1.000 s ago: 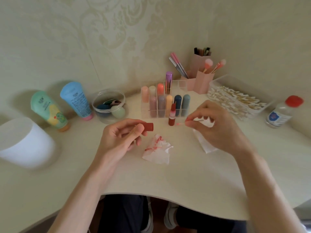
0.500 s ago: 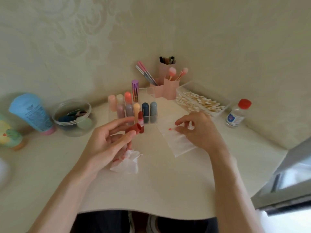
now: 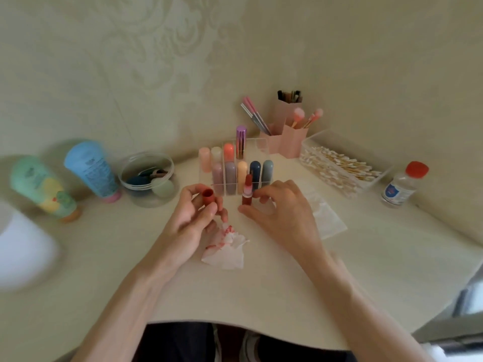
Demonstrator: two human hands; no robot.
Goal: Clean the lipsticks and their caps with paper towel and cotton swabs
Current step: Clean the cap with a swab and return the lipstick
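Lipstick (image 3: 247, 190), a red cylinder, stands upright on the table (image 3: 261, 296), right hand (image 3: 282, 212) curled round its base; left hand (image 3: 193, 220) pinches the round hollow cap (image 3: 208, 195) above a crumpled, red-stained paper towel (image 3: 226, 249).

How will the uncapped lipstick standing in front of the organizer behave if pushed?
The lipstick stands tall on a narrow base, so it probably tips easily, then rolls, being cylindrical. Its exposed tip looks soft and is likely to smear on contact, as the stained paper towel suggests.
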